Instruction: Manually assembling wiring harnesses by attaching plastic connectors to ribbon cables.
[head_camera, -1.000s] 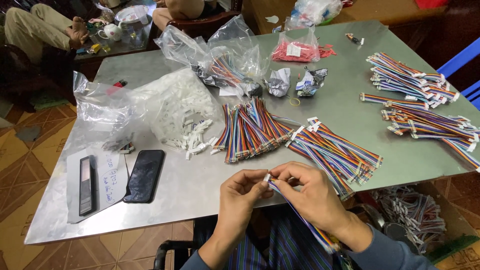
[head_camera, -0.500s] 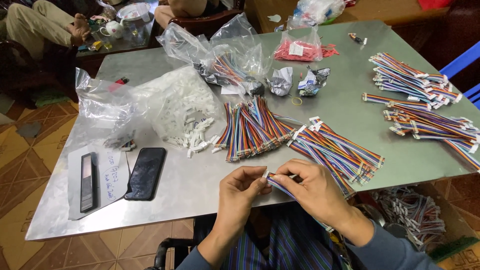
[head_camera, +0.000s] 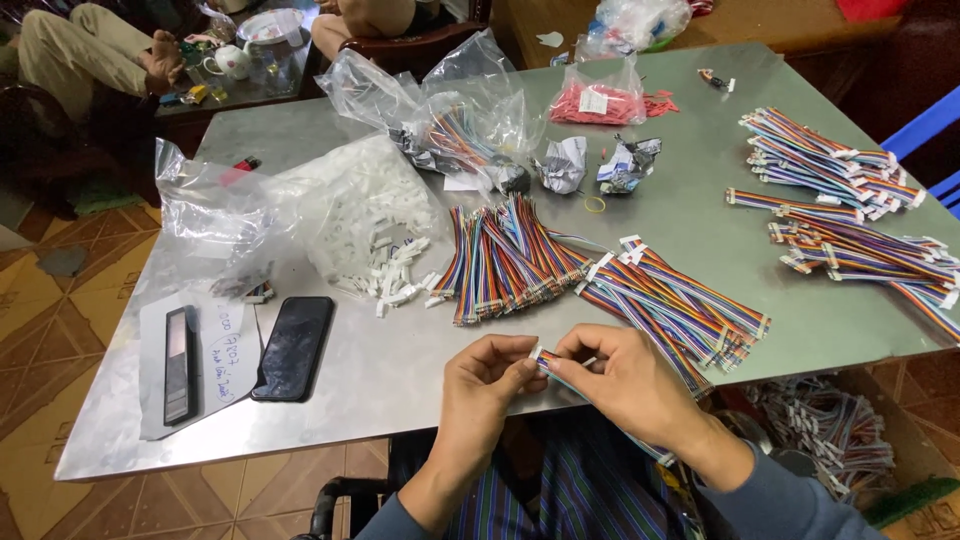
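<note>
At the near edge of the metal table (head_camera: 400, 370), my left hand (head_camera: 487, 378) and my right hand (head_camera: 620, 380) meet, both pinching the end of one multicoloured ribbon cable (head_camera: 553, 364) with a small white connector at its tip. The cable runs under my right hand toward my lap. Just beyond my hands lie a fanned pile of loose coloured cables (head_camera: 505, 258) and a pile of cables with white connectors (head_camera: 680, 300). A clear bag spilling white plastic connectors (head_camera: 365, 225) lies to the left of them.
A black phone (head_camera: 294, 346) and a dark slim device (head_camera: 180, 362) on paper lie at the left. More cable bundles (head_camera: 850, 215) fill the right side. Plastic bags (head_camera: 450, 130), a bag of red parts (head_camera: 600, 100) and crumpled wrappers sit at the back. Another person sits at far left.
My hands stay together on the cable end, with small finger movements only. The view has shifted slightly.
</note>
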